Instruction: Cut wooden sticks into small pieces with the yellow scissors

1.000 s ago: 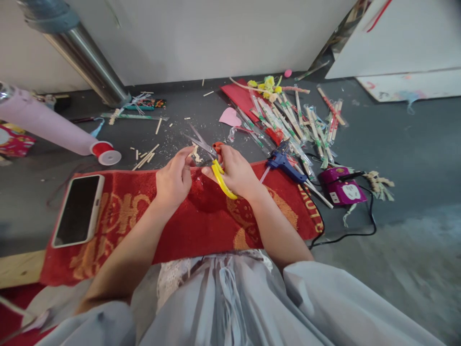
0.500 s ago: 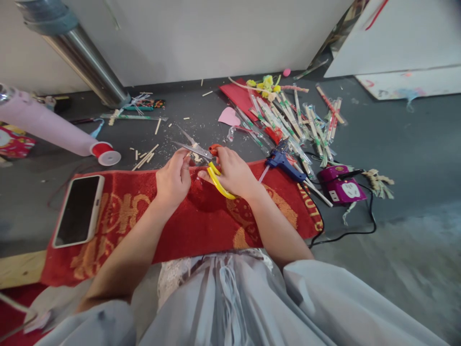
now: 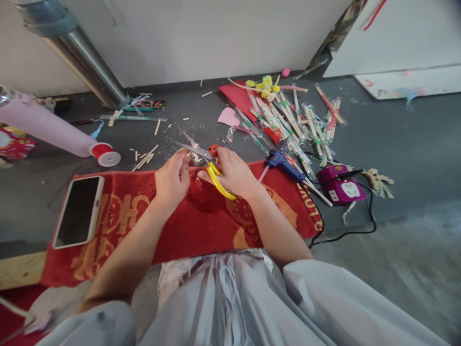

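right hand (image 3: 234, 175) has its fingers wrapped round yellow-and-orange-handled steel scissors (image 3: 206, 154) by the far edge of the red terry towel (image 3: 209, 226), probably for one-handed control; left hand (image 3: 173, 178) looks pinched, can't tell on what

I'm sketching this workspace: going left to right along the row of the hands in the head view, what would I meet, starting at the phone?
White-edged black smartphone → left hand → right hand → blue plastic glue gun → boxy purple power socket.
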Motion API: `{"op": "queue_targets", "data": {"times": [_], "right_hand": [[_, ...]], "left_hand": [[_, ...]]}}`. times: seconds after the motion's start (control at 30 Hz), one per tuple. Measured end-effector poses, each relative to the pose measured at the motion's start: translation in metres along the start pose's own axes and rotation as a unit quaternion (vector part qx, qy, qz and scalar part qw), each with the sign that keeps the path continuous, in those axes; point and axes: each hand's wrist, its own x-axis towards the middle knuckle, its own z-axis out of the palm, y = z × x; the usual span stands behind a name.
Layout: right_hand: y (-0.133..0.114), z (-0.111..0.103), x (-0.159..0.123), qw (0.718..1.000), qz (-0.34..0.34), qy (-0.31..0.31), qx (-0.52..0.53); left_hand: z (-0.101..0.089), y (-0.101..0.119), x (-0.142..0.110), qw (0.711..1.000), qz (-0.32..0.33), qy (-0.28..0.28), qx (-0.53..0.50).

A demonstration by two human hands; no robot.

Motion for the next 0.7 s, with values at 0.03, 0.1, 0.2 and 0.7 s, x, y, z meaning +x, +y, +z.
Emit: {"op": "queue_targets", "data": {"times": [0.03,0.1,0.2,0.7], "right_hand": [[0.0000,-0.0004,0.0000,1.000,-0.001,0.002,-0.005],[0.0004,-0.0005,-0.0001,1.000,-0.002,0.007,-0.012],[0.0009,-0.0003,-0.0005,1.000,-0.005,0.007,-0.013],[-0.0034,-0.0026,0.0038,0.997,0.045,-0.060,-0.022]], "left_hand": [[-0.0001,-0.0002,0.0001,1.000,-0.001,-0.003,-0.003],[-0.0008,0.0000,0.0006,1.000,-0.002,-0.010,-0.011],[-0.0032,0.0021,0.0019,1.000,0.003,-0.022,-0.021],[-0.0044,0.0006,0.0013,0.999,0.003,-0.044,-0.011]]}}
